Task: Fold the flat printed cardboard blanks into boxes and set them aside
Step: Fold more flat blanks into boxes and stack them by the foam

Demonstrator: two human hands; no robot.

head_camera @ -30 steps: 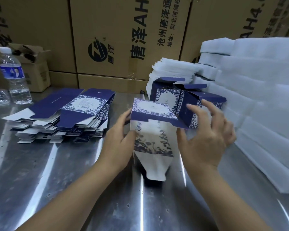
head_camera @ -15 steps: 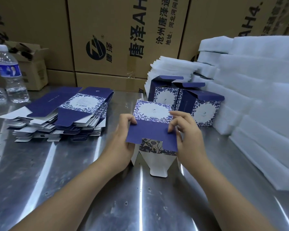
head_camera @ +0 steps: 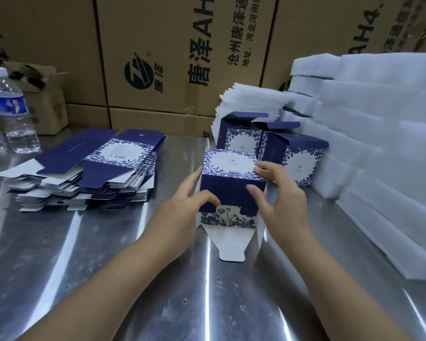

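A half-folded navy and white floral box (head_camera: 231, 183) lies on its side at the middle of the steel table (head_camera: 84, 267), its white tuck flap (head_camera: 231, 244) pointing toward me. My left hand (head_camera: 187, 200) grips the box's left side, thumb on the navy flap. My right hand (head_camera: 278, 193) grips its right side, thumb on the same flap, fingers over the far corner. A stack of flat blanks (head_camera: 89, 173) lies to the left. Folded boxes (head_camera: 293, 158) stand just behind the one I hold, their top flaps up.
White foam sheets (head_camera: 379, 143) are piled along the right side and behind the folded boxes. A water bottle (head_camera: 12, 112) stands at the far left. Large brown shipping cartons (head_camera: 172, 57) wall off the back of the table.
The navy flap has been pressed down flat over the box's end. Both hands slid down from pinching the flap's edge to holding the box's sides.
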